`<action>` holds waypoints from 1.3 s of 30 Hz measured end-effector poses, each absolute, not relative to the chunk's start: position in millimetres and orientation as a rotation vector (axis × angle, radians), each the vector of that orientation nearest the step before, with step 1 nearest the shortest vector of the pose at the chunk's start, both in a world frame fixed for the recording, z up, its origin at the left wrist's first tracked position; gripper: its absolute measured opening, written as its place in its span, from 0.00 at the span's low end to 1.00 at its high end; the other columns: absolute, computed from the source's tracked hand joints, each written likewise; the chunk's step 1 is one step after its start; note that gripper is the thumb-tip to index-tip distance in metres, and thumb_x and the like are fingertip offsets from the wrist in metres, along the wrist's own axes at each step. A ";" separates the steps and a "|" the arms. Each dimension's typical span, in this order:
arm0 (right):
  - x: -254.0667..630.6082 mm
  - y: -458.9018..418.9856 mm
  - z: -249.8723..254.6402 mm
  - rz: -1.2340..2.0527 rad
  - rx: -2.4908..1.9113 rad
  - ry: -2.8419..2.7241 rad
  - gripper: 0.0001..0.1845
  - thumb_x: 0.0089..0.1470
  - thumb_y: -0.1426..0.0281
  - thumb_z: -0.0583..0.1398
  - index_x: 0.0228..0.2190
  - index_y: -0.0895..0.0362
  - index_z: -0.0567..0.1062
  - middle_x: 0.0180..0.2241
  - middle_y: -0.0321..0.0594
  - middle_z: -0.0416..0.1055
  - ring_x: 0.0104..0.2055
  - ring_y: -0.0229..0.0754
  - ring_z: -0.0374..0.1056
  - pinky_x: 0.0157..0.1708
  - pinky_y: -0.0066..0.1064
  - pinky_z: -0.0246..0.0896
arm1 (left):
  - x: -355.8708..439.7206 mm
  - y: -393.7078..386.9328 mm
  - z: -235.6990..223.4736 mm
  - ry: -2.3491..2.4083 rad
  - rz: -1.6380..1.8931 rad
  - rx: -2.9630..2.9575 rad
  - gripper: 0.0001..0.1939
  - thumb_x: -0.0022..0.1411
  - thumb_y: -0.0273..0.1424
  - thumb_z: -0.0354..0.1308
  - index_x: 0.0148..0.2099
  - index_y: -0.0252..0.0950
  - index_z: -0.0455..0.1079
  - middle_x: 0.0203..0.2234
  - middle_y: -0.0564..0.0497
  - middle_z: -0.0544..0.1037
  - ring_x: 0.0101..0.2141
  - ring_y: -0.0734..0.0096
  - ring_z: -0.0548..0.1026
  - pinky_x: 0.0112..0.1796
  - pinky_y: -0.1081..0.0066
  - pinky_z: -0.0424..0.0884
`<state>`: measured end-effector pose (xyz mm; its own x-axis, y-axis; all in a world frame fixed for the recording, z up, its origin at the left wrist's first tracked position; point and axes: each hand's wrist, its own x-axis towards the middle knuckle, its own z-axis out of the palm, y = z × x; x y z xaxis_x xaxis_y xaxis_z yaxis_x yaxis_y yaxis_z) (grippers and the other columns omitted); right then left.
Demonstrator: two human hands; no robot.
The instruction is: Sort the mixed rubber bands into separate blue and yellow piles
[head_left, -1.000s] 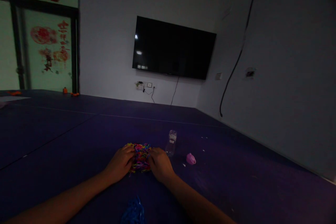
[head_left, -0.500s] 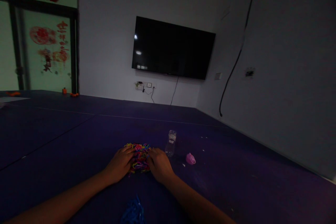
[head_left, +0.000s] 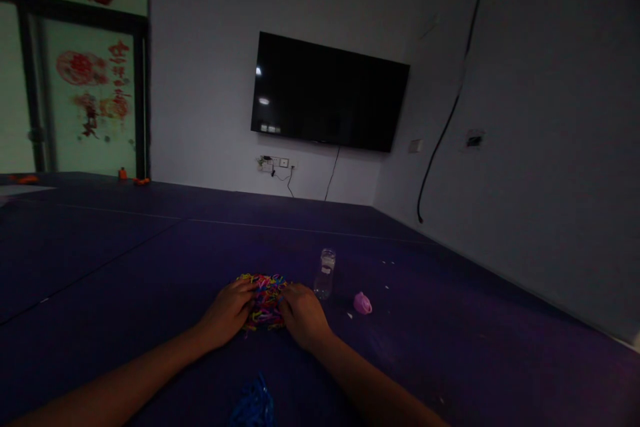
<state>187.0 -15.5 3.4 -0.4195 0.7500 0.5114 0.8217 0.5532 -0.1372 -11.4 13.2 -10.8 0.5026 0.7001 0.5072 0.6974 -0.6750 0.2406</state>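
Note:
A heap of small, multicoloured, loop-like pieces [head_left: 267, 307], perhaps rubber bands, lies on the dark purple surface in the head view. My left hand [head_left: 229, 312] rests against its left side, fingers extended over the edge of the heap. On the opposite side my right hand [head_left: 303, 312] lies with its fingers on the pieces. Both hands look open, though some fingertips are hidden among the pieces. A clear bottle [head_left: 324, 277] stands just beyond my right hand. To the right of it is a pink lid-like piece [head_left: 362, 303] with a loop.
A blue bundle of strands [head_left: 254, 405] lies near me at the bottom edge. White scraps [head_left: 349, 315] dot the purple surface [head_left: 450, 340]. Small orange objects [head_left: 142, 181] sit far left, by the door. A television [head_left: 330, 90] hangs on the far wall; a black cable [head_left: 440, 140] dangles at right.
My right hand's fingers have shifted very slightly to the left on the heap. The bottle, the pink piece and the blue bundle stay where they were.

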 end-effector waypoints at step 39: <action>186.6 -16.0 5.9 -0.164 -1.224 -2.275 0.11 0.58 0.74 0.48 0.31 0.58 0.70 0.33 0.42 0.71 0.38 0.42 0.65 0.40 0.31 0.54 | -10.5 5.0 1.0 1.197 0.985 2.686 0.12 0.56 0.22 0.51 0.37 0.36 0.75 0.36 0.48 0.78 0.42 0.62 0.72 0.45 0.61 0.66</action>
<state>186.6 -16.0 5.9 -0.4371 0.7358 0.5172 0.8025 0.5787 -0.1452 -10.5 5.0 1.0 0.5007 0.6812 0.5341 0.6553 -0.7014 0.2803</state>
